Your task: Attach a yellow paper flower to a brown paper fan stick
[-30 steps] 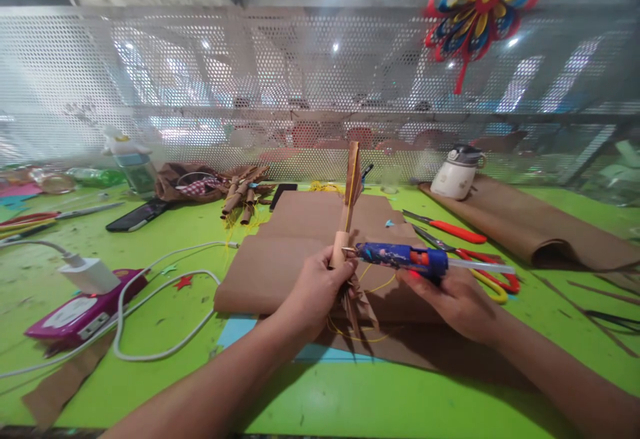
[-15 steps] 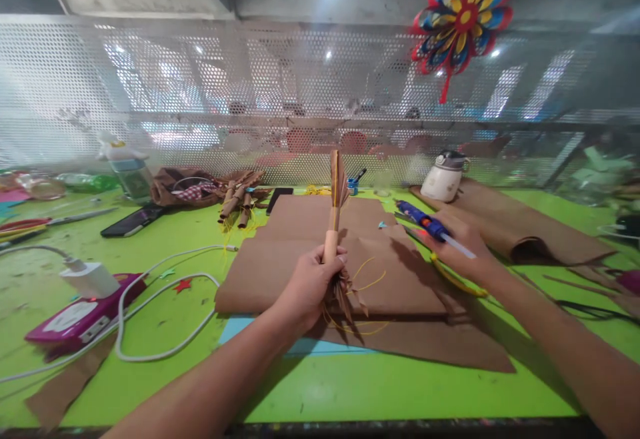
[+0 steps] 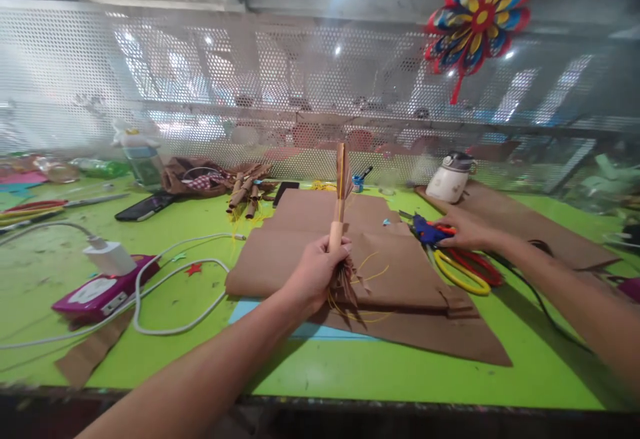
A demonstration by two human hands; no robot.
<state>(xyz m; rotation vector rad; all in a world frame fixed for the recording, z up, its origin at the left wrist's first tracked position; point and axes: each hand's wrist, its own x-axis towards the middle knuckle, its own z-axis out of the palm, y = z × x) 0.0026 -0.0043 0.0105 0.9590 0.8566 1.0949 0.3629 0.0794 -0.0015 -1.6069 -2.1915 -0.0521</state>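
Left grip [image 3: 323, 264] around papercraft [image 3: 341, 202], right grip [image 3: 467, 229] at glue gun [image 3: 428, 231], hold unclear, room between.

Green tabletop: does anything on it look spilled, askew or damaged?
I see no spill. The brown paper sheet looks creased, its right edge crumpled. The glue gun, at the right hand, crowds the yellow-handled scissors, which looks untidy. A loose paper strip lies askew by the purple power strip.

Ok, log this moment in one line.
left hand: grips pleated brown paper piece, upright | right hand: at blue glue gun, near yellow-handled scissors | brown paper sheet: on green table, below left hand
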